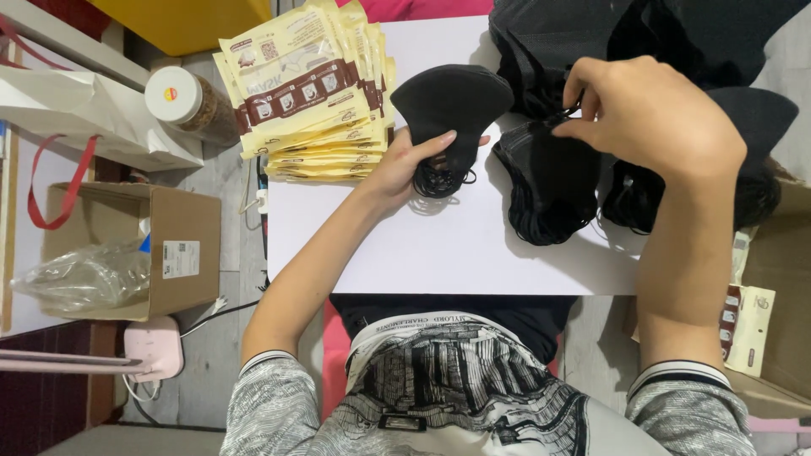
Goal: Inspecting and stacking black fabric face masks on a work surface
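Fingers of the left hand (404,165) are closing around a black mask (450,108), thumb lying across its front, ear loops bunching under the palm. The mask is sitting near the middle of the white board (456,253), folded flat. At three o'clock from it, the right hand (650,114) is pinching the top edge of a stack of black masks (545,190) between thumb and fingertips. More black masks (743,169) are piling up at three o'clock from that stack. At nine o'clock from the held mask, a fanned pile of cream and brown packets (308,93) is resting on the board's corner. Further toward nine o'clock, a jar (190,105) is standing, with a cardboard box (182,253) at seven o'clock.
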